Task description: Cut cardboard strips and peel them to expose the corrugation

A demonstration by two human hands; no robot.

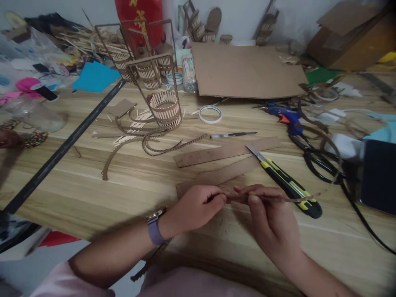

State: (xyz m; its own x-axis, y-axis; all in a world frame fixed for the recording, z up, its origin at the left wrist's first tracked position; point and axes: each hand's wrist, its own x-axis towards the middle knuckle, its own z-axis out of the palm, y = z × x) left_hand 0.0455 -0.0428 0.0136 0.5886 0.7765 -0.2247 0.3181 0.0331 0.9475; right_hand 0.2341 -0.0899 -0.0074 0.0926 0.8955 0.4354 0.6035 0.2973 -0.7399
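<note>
Left of centre, notched curled strips (107,165) lie loose beside a slatted, handled basket (168,113) that looks assembled, while at lower centre the left hand (194,206) and right hand (275,218) pinch a thin cardboard strip (286,200), apparently not yet attached to anything.

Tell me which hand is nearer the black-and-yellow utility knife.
Right. The right hand is close by the knife, on its near side; the left hand is farther away, to its left.
</note>
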